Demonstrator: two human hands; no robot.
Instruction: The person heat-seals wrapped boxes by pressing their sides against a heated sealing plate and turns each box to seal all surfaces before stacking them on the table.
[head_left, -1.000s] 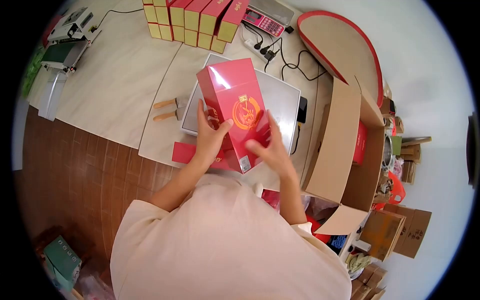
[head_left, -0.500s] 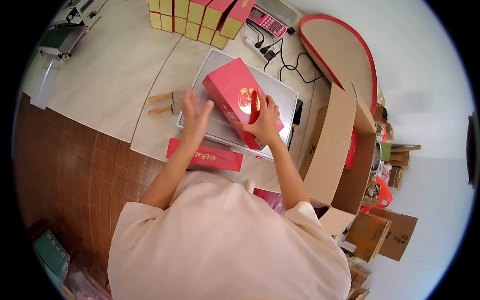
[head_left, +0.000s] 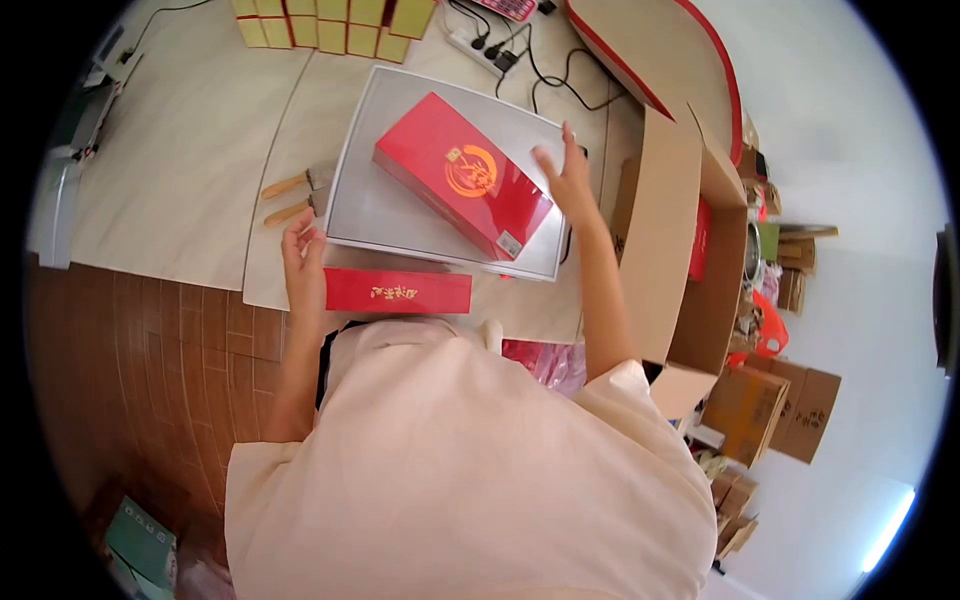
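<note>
A red gift box with a gold emblem lies at a slant on the silver platform of what looks like a bench scale. Just right of it, above the platform's edge, is my right hand, fingers apart and holding nothing. My left hand is by the left end of a narrow red box with gold characters, at the table's front edge. Its fingers are loosely spread, with nothing visible in them. Two wooden-handled tools lie just beyond that hand, their blades partly hidden by the platform.
A tall open carton stands at the right with a red box inside. Several red and gold boxes are lined up at the back. A power strip with black cables lies behind the platform. Plastic wrap lies near my body.
My right hand has let go of the gift box and moved right. My left hand has moved down and left, toward the narrow box. The camera view has shifted.
</note>
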